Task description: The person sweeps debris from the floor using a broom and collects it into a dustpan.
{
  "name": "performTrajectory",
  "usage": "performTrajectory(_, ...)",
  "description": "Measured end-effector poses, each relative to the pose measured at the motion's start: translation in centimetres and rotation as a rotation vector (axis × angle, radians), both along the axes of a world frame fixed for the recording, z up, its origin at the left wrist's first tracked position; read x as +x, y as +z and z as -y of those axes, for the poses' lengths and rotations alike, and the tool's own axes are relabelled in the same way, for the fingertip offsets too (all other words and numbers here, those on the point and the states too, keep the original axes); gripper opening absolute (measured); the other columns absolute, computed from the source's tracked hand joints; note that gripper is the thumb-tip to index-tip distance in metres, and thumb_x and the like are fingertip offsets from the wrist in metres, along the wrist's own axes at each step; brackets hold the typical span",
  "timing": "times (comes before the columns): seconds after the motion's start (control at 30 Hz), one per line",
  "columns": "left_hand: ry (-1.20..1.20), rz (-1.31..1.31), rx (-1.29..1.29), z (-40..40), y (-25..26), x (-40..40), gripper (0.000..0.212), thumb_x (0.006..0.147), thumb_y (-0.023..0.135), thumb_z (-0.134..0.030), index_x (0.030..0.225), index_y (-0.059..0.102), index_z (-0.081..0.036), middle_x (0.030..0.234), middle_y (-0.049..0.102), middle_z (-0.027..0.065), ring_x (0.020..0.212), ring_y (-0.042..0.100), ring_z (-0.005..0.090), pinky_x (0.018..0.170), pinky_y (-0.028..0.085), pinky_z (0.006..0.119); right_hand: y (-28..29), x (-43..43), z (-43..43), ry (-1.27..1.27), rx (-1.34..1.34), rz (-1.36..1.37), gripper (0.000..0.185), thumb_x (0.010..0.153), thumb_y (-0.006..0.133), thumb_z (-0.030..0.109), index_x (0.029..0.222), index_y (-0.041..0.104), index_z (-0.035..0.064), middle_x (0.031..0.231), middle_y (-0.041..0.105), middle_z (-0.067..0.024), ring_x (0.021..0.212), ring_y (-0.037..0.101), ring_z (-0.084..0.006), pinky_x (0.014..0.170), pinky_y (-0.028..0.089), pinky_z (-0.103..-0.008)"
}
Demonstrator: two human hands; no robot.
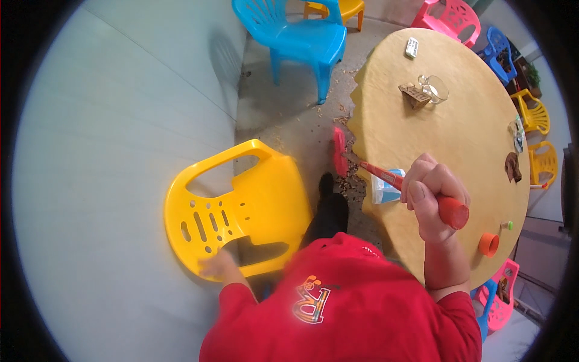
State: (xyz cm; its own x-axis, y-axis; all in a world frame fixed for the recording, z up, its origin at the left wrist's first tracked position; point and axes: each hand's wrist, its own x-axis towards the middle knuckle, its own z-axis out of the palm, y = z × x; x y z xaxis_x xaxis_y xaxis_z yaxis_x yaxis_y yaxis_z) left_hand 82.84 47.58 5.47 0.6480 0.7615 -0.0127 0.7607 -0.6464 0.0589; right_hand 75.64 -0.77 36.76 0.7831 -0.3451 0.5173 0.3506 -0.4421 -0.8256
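Note:
My right hand [432,194] grips the red handle of a broom [380,173], whose pink bristles rest on the floor beside the table's edge. Dark and pale debris [353,188] lies on the floor by the bristles. At the lower left, my left hand [219,267] is on the back rim of a yellow plastic chair [280,194]; it is blurred, and how its fingers lie cannot be told. A blue and white packet [388,192] lies on the round table [457,149], below the broom handle.
On the table are a glass cup [436,90], a small cardboard piece [415,96], a white remote-like object [411,47] and an orange cup [488,245]. A blue plastic chair [307,40] stands ahead. The wall [122,158] runs along the left. More scraps lie on the floor.

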Motion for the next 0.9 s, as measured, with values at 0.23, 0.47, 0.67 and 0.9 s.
performTrajectory(0.23, -0.889, -0.088, -0.256, 17.1, -4.0, 17.5, 0.093, 0.076, 0.077, -0.033, 0.151, 0.023, -0.021, 0.160, 0.005, 0.0115, 0.146, 0.007, 0.0374, 0.112, 0.015, 0.064, 1.6, 4.0, 0.9, 0.081, 0.244, -0.061, 0.018, 0.082, 0.054, -0.001, 0.070, 0.042, 0.0064, 0.060, 0.052, -0.0059, 0.055, 0.050, -0.0167, 0.052, 0.041, -0.0304)
performTrajectory(0.47, -1.130, -0.523, -0.024, 22.8, -4.4, 29.7, 0.081, 0.070, 0.080, -0.042, 0.139, 0.046, -0.016, 0.150, 0.038, 0.0115, 0.143, 0.025, 0.0299, 0.113, 0.015, 0.063, 2.4, 12.4, 3.5, -0.016, 0.154, 0.037, 0.023, 0.086, 0.049, 0.008, 0.067, 0.037, 0.0119, 0.052, 0.044, -0.0007, 0.040, 0.039, -0.0105, 0.044, 0.029, -0.0254)
performTrajectory(0.67, -1.234, -0.734, -0.178, 20.2, -6.0, 30.8, 0.052, 0.066, 0.081, -0.043, 0.100, 0.065, -0.007, 0.098, 0.070, 0.0144, 0.096, 0.065, 0.0336, 0.093, 0.048, 0.045, 2.1, 16.6, 7.7, -0.035, 0.138, 0.070, 0.024, 0.087, 0.054, 0.011, 0.068, 0.039, 0.0117, 0.052, 0.045, 0.0000, 0.039, 0.039, -0.0093, 0.044, 0.027, -0.0247)
performTrajectory(0.9, -1.088, -0.882, -0.196, 8.3, -5.8, 20.7, 0.057, 0.070, 0.079, -0.046, 0.108, 0.063, -0.006, 0.104, 0.067, 0.0169, 0.102, 0.062, 0.0361, 0.087, 0.049, 0.046, 3.3, 19.0, 10.1, -0.004, 0.121, 0.070, 0.026, 0.085, 0.060, 0.017, 0.068, 0.041, 0.0121, 0.054, 0.050, 0.0001, 0.039, 0.044, -0.0089, 0.044, 0.031, -0.0228)
